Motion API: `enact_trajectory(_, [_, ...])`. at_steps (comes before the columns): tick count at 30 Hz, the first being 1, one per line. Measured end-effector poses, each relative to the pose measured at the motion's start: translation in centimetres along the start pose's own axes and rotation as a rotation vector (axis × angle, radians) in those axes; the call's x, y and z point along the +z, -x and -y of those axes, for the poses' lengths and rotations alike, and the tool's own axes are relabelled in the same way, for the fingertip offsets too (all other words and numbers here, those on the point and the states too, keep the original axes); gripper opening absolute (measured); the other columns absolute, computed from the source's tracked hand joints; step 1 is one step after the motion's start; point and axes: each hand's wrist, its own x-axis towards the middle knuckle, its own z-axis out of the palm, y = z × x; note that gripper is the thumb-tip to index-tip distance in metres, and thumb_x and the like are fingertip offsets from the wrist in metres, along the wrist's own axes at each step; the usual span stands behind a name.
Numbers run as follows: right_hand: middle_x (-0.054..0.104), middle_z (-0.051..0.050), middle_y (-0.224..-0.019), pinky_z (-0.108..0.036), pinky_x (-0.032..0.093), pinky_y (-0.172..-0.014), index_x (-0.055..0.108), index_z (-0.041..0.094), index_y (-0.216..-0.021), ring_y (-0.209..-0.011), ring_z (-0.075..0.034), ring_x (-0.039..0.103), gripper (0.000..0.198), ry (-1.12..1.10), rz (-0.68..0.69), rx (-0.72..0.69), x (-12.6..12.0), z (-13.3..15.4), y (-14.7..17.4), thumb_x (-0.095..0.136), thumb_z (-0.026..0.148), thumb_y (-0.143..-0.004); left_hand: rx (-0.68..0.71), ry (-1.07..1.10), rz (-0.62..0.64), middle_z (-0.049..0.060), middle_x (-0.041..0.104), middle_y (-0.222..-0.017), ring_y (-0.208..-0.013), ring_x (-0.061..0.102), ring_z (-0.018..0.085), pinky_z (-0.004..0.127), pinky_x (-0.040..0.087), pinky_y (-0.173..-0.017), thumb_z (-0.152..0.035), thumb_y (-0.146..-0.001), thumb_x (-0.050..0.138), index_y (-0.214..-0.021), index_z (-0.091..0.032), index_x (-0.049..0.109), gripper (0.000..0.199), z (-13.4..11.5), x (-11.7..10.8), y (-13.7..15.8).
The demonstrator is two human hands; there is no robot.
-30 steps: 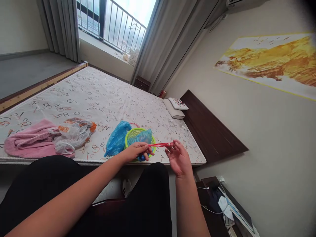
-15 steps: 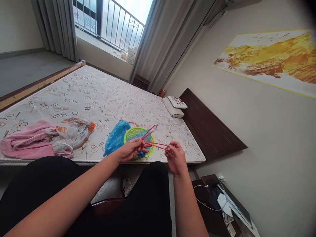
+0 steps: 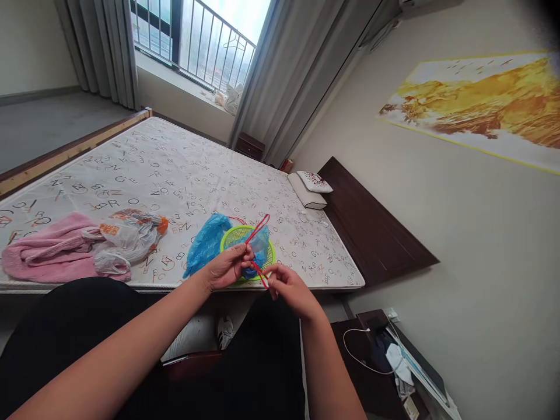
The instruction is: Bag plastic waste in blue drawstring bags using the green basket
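A thin red cord [image 3: 258, 228] is pinched in my left hand [image 3: 230, 267], with a loop of it standing up above the fingers. The lower part of the cord runs down to my right hand [image 3: 286, 287], whose fingertips are closed on it. Both hands are over the near edge of the mattress. Behind them lies a green plastic basket [image 3: 272, 256] with blue translucent plastic in it. A crumpled blue plastic bag [image 3: 205, 244] rests against the basket's left side. My hands hide part of the basket.
Pink cloth [image 3: 52, 248] and a white-and-orange plastic bag [image 3: 135, 236] lie left on the mattress [image 3: 175, 169]. Pillows [image 3: 308, 189] rest by the dark headboard [image 3: 371, 221]. At lower right, a dark bedside table [image 3: 345, 379] holds a cable and a white mask.
My right hand has moved left and down, closer to my left hand. The cord between them now slopes downward over a shorter span, and its upper loop has shifted slightly left.
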Motion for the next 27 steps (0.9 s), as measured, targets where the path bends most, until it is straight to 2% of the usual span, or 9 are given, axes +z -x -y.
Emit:
enact_trajectory(2, [0.059, 0.005, -0.074, -0.026, 0.041, -0.058, 0.068, 0.024, -0.109, -0.057, -0.011, 0.049, 0.027, -0.009, -0.315, -0.036, 0.1, -0.2, -0.6, 0.069, 0.034, -0.084, -0.025, -0.029, 0.024, 0.0, 0.057, -0.071, -0.055, 0.05, 0.006, 0.021, 0.053, -0.065, -0.026, -0.084, 0.082, -0.081, -0.012, 0.071, 0.019, -0.3, 0.1, 0.1])
enact_trajectory(4, [0.069, -0.001, -0.099, -0.028, 0.048, -0.068, 0.07, 0.025, -0.113, -0.074, -0.015, 0.059, 0.033, 0.043, -0.521, -0.103, 0.5, -0.2, -1.0, 0.073, 0.036, -0.082, -0.059, -0.087, 0.053, 0.0, 0.055, -0.07, -0.053, 0.047, 0.005, 0.023, 0.053, -0.067, -0.029, -0.085, 0.082, -0.079, -0.012, 0.071, 0.021, -0.4, 0.0, 0.2])
enact_trajectory(6, [0.069, -0.005, -0.127, -0.032, 0.051, -0.088, 0.073, 0.028, -0.117, -0.106, -0.02, 0.063, 0.035, 0.143, -0.48, -0.178, 1.3, 0.1, -1.2, 0.075, 0.035, -0.083, -0.092, -0.157, 0.094, -0.001, 0.053, -0.068, -0.053, 0.045, 0.006, 0.023, 0.052, -0.066, -0.033, -0.085, 0.082, -0.078, -0.012, 0.071, 0.024, -0.4, -0.2, 0.3])
enact_trajectory(8, [0.069, -0.004, -0.133, -0.036, 0.046, -0.103, 0.075, 0.03, -0.118, -0.123, -0.023, 0.06, 0.033, 0.221, -0.323, -0.218, 2.2, 0.4, -1.3, 0.073, 0.034, -0.086, -0.114, -0.235, 0.132, -0.001, 0.051, -0.065, -0.054, 0.045, 0.007, 0.023, 0.049, -0.063, -0.037, -0.085, 0.081, -0.077, -0.012, 0.071, 0.028, -0.3, -0.3, 0.3])
enact_trajectory(10, [0.074, -0.003, -0.122, -0.038, 0.045, -0.105, 0.076, 0.03, -0.117, -0.117, -0.022, 0.065, 0.03, 0.27, -0.234, -0.212, 3.0, 0.5, -1.4, 0.072, 0.032, -0.088, -0.126, -0.335, 0.16, 0.0, 0.052, -0.064, -0.055, 0.047, 0.008, 0.021, 0.045, -0.059, -0.042, -0.086, 0.08, -0.076, -0.013, 0.071, 0.032, -0.4, -0.4, 0.3])
enact_trajectory(12, [0.077, -0.004, -0.106, -0.037, 0.049, -0.097, 0.077, 0.027, -0.111, -0.102, -0.022, 0.069, 0.024, 0.303, -0.243, -0.182, 3.5, 0.2, -1.6, 0.071, 0.033, -0.088, -0.143, -0.496, 0.192, 0.002, 0.057, -0.065, -0.059, 0.053, 0.01, 0.022, 0.043, -0.059, -0.046, -0.087, 0.077, -0.078, -0.013, 0.074, 0.035, -0.7, -0.3, 0.3])
enact_trajectory(16, [0.077, -0.004, -0.09, -0.036, 0.048, -0.087, 0.076, 0.024, -0.09, -0.09, -0.023, 0.07, 0.017, 0.386, -0.25, -0.129, 3.7, -0.8, -1.9, 0.066, 0.037, -0.092, -0.15, -0.94, 0.276, 0.007, 0.072, -0.076, -0.074, 0.065, 0.017, 0.027, 0.049, -0.074, -0.049, -0.092, 0.07, -0.084, -0.015, 0.08, 0.036, -1.8, -0.1, 0.2])
enact_trajectory(21, [0.073, -0.002, -0.09, -0.034, 0.046, -0.083, 0.068, 0.024, -0.085, -0.088, -0.022, 0.064, 0.01, 0.475, -0.389, -0.13, 3.3, -1.7, -2.2, 0.063, 0.032, -0.086, 0.176, -1.329, 0.157, 0.005, 0.074, -0.082, -0.08, 0.064, 0.02, 0.026, 0.046, -0.075, -0.044, -0.093, 0.067, -0.083, -0.019, 0.081, 0.031, -2.1, -0.3, -0.3])
enact_trajectory(27, [0.068, 0.0, -0.082, -0.031, 0.044, -0.077, 0.066, 0.023, -0.084, -0.081, -0.019, 0.059, 0.009, 0.399, -0.388, -0.1, 2.9, -2.1, -2.6, 0.061, 0.031, -0.083, 0.48, -1.441, 0.008, 0.005, 0.069, -0.077, -0.08, 0.06, 0.021, 0.029, 0.047, -0.08, -0.039, -0.095, 0.065, -0.077, -0.021, 0.078, 0.028, -1.0, 0.7, -0.1])
